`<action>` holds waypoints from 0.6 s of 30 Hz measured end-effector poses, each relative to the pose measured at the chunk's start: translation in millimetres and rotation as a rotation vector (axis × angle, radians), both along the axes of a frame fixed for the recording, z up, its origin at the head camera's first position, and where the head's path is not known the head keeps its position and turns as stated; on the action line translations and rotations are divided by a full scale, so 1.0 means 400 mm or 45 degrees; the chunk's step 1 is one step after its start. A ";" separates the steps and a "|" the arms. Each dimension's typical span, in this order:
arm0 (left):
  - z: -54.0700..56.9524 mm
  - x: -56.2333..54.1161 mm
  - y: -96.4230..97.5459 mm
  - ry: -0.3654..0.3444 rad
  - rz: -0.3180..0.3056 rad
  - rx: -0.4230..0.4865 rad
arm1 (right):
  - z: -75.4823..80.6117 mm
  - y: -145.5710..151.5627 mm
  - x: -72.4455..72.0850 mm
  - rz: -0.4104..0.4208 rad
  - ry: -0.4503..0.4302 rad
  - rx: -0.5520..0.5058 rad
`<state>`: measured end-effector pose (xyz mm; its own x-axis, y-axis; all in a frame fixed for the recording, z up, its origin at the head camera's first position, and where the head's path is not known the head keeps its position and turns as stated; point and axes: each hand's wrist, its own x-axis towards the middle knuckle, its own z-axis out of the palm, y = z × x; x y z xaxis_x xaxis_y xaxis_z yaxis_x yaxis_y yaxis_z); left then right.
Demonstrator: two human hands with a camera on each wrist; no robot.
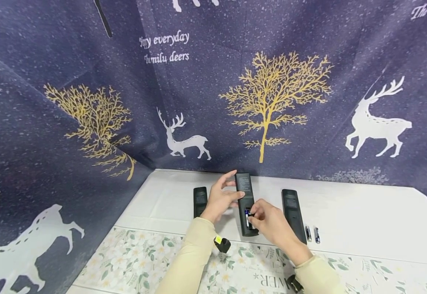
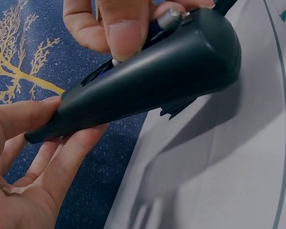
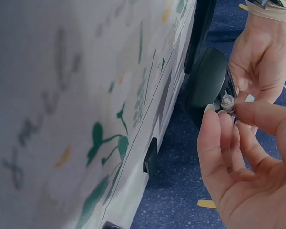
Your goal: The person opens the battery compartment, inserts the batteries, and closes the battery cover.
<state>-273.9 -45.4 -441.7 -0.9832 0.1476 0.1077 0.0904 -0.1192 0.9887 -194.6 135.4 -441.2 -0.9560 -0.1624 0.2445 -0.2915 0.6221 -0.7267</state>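
Note:
My left hand (image 1: 218, 200) grips a dark remote control (image 1: 244, 183) by its upper part, thumb on one side and fingers on the other. The remote's back faces up, with its battery compartment uncovered near the lower end. At that compartment my right hand (image 1: 272, 222) pinches a small cylindrical battery (image 3: 227, 101) between thumb and fingers. One silver end of this battery sticks up above the remote's edge in the left wrist view. A blue-and-white battery (image 1: 247, 218) shows at the compartment in the head view, partly covered by the right fingertips.
A second remote (image 1: 200, 198) lies left of my left hand, and a third remote (image 1: 291, 208) lies behind my right hand. Two loose batteries (image 1: 316, 235) lie to its right. A floral cloth (image 1: 143, 257) covers the table's near part; a dark printed curtain (image 1: 206, 102) hangs behind.

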 end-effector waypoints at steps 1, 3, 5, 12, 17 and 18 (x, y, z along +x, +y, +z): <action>0.000 0.000 0.000 -0.001 0.000 0.004 | -0.001 0.001 -0.001 0.010 0.006 0.005; 0.001 -0.001 0.001 0.001 -0.003 0.007 | -0.002 0.003 -0.002 0.029 0.021 0.019; 0.001 0.000 -0.001 0.007 -0.001 0.009 | -0.003 0.006 -0.004 0.058 0.027 0.039; 0.001 0.000 -0.009 -0.007 0.003 0.001 | 0.009 0.037 -0.011 0.280 -0.006 0.095; 0.002 -0.002 -0.013 -0.012 -0.001 -0.009 | 0.016 0.063 -0.017 0.436 0.041 0.138; 0.002 -0.002 -0.014 -0.010 -0.002 -0.006 | 0.015 0.067 -0.018 0.448 0.057 0.139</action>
<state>-274.9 -51.0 -440.8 -0.9837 0.1499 0.0996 0.0827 -0.1148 0.9899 -202.0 162.1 -435.0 -0.8258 -0.5066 0.2477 -0.5312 0.5514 -0.6433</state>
